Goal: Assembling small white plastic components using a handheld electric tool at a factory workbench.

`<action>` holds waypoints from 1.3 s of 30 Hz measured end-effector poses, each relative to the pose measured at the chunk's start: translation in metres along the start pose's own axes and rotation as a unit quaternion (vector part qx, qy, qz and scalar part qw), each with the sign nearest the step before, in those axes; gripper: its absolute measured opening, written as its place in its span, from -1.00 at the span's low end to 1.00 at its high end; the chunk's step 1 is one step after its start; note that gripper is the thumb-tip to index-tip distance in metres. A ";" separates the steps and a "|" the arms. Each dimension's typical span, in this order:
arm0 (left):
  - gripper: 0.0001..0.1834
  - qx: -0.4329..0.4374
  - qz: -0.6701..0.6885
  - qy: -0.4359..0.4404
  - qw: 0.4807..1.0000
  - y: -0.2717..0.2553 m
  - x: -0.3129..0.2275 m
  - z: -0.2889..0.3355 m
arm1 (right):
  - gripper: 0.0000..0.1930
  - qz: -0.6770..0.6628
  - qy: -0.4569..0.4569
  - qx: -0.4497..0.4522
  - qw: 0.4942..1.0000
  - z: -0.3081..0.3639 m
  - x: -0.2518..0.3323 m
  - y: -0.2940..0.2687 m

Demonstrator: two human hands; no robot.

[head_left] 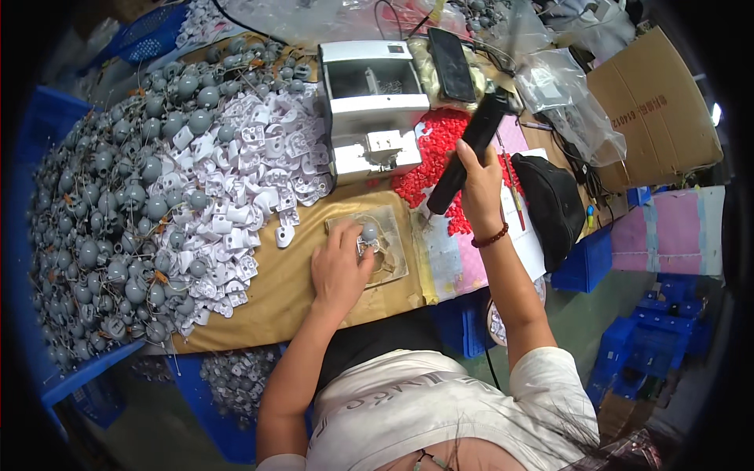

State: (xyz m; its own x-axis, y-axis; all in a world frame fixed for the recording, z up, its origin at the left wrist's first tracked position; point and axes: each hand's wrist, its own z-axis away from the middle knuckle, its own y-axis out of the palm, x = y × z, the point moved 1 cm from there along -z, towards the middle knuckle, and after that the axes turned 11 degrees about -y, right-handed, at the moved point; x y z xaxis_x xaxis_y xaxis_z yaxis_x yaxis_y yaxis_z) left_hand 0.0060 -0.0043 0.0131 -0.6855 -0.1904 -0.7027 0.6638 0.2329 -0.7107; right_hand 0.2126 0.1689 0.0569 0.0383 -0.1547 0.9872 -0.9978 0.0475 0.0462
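Cloth-covered desk [275, 294]. Near front edge: left hand [339, 265], pinching grey ball part [369, 231]. Toward right edge: right hand [482, 187], gripping black tool [477, 125].

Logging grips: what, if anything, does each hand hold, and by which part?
Right hand: the black tool, around mid-body. Left hand: at the grey ball; whether it's held can't be told.
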 end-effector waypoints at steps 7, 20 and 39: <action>-0.58 -0.081 -0.020 0.115 0.990 0.007 0.010 0.012 | -0.60 0.168 -0.289 0.074 0.939 0.074 0.002 0.022; -0.60 -0.069 -0.032 0.112 0.991 0.008 0.006 0.010 | -0.93 0.176 -0.208 0.251 0.929 0.105 -0.017 0.060; -0.58 0.357 -0.148 -0.150 0.910 -0.190 0.042 0.105 | -0.81 0.446 -0.483 0.428 0.621 0.039 -0.033 0.063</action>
State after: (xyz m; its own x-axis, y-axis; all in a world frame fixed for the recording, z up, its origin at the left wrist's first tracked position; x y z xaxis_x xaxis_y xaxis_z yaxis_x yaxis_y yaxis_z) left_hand -0.1181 -0.1566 0.1152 -0.8250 -0.4201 -0.3780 0.5613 -0.5305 -0.6352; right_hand 0.1460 0.1389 0.0218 -0.1870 -0.9823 -0.0076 -0.2779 0.0604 -0.9587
